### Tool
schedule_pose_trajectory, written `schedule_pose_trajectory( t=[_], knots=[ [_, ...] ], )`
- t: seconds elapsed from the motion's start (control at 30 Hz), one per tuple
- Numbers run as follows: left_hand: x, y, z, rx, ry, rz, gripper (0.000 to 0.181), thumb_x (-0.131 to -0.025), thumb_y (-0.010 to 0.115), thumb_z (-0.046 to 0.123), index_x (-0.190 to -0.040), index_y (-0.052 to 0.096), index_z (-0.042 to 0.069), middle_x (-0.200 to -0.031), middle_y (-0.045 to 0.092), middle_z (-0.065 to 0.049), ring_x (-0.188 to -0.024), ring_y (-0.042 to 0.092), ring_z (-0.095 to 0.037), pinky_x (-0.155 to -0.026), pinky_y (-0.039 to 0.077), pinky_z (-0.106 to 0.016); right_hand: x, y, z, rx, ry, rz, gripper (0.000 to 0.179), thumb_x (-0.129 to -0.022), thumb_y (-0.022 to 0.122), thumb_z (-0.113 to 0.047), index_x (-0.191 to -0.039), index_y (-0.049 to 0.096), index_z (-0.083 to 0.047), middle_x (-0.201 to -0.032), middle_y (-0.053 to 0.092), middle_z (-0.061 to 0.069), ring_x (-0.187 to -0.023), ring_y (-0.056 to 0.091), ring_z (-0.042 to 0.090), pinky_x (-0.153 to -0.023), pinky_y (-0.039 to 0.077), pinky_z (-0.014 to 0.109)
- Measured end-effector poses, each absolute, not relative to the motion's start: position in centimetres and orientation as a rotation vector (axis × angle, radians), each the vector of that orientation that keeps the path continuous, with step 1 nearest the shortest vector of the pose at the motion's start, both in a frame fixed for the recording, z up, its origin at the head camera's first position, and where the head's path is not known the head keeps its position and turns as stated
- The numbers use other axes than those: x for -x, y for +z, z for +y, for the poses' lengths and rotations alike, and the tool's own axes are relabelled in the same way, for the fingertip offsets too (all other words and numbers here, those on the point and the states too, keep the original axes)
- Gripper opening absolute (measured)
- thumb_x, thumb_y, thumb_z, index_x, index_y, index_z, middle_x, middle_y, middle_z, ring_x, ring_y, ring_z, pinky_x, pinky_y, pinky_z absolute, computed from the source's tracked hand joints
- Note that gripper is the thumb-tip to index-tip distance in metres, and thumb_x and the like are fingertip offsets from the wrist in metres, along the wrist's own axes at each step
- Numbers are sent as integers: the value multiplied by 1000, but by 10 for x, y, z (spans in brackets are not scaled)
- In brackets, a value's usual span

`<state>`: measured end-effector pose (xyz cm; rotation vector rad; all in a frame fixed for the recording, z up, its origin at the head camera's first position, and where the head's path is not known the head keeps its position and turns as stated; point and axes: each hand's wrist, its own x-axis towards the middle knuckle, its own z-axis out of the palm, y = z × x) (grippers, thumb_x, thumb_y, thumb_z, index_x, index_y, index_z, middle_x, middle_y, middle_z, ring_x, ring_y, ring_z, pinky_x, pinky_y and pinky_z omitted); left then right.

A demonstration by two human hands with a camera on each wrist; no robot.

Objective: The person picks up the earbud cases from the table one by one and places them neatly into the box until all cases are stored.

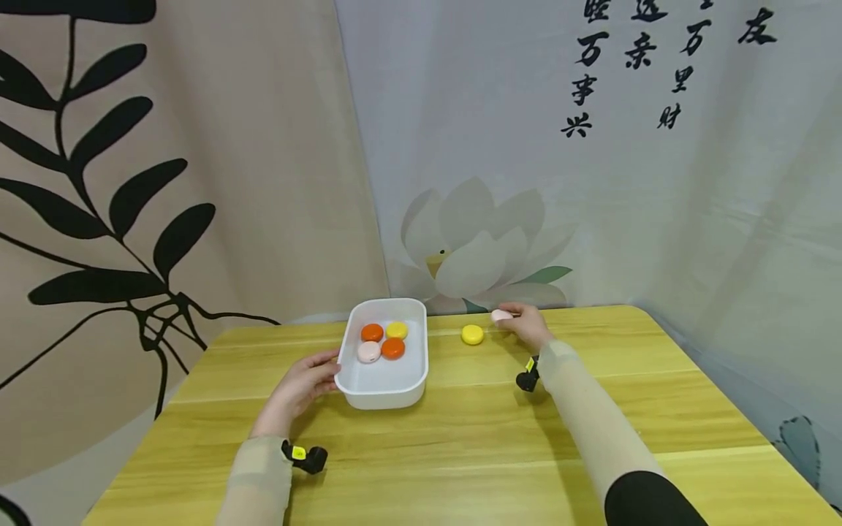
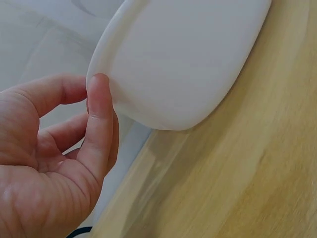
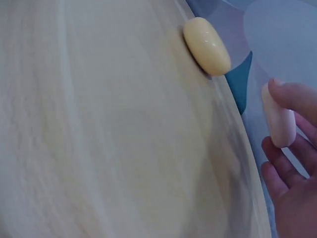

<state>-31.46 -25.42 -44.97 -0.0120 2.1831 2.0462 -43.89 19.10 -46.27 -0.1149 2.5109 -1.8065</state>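
My left hand (image 1: 305,383) pinches the left rim of a white plastic tub (image 1: 384,398), with thumb and fingers at its edge in the left wrist view. Inside the tub lie two orange discs (image 1: 393,348), a yellow disc (image 1: 397,330) and a pale pink disc (image 1: 369,352), all rounded and smooth. Near the table's back edge, my right hand (image 1: 526,326) holds another pale pink disc (image 3: 279,116) between thumb and fingers. Just left of that hand, a second yellow disc (image 1: 472,334) lies on the table.
The wooden table (image 1: 460,453) has rounded back corners. Right behind it hangs a printed curtain (image 1: 296,183) with dark leaves, a lotus and black characters. Each wrist carries a small black camera (image 1: 312,459).
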Motion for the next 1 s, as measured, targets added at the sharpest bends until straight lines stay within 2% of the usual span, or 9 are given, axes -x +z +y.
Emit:
schedule_pose_trajectory(
  t=[0.1,0.17,0.37,0.5,0.77,1.0],
  knots=[
    [316,-448,-255,9,2047,2182,49,-98,54,7,-142,39,-9,-125,51,-31,-83,62,-16,-74,56,-24,440,-459,193,102,-1842,2463,56,-87,67,-7,-140,49,0,-135,49,20,-100,55,29,-83,51,41],
    [316,-448,-255,7,2047,2182,49,-98,54,6,-142,39,-9,-124,52,-31,-82,61,-16,-73,56,-24,439,-457,194,98,-1851,2449,56,-88,67,-7,-140,48,0,-135,49,21,-99,56,29,-82,52,40],
    [316,-450,-256,23,2040,2182,49,-98,55,7,-142,39,-9,-121,54,-29,-82,61,-17,-74,56,-25,435,-448,195,165,-1778,2544,52,-91,66,-6,-139,49,2,-138,49,22,-118,49,33,-96,46,41],
    [316,-452,-256,30,2059,2174,49,-98,57,8,-141,41,-9,-121,55,-29,-82,61,-18,-74,56,-25,429,-441,193,183,-1714,2628,50,-91,67,-10,-137,51,3,-137,50,23,-123,47,36,-102,41,45],
    [313,-456,-255,37,2046,2169,50,-97,57,8,-141,40,-10,-118,58,-27,-83,62,-20,-72,56,-24,426,-439,195,173,-1670,2661,50,-91,68,-12,-136,52,4,-136,51,23,-123,48,36,-101,42,46],
    [317,-455,-258,-29,2101,2117,53,-96,56,5,-142,35,-14,-103,64,-16,-77,62,-14,-70,56,-24,435,-430,197,238,-1695,2653,50,-92,67,-13,-136,51,4,-138,50,22,-122,48,36,-101,42,47]
  ],
)
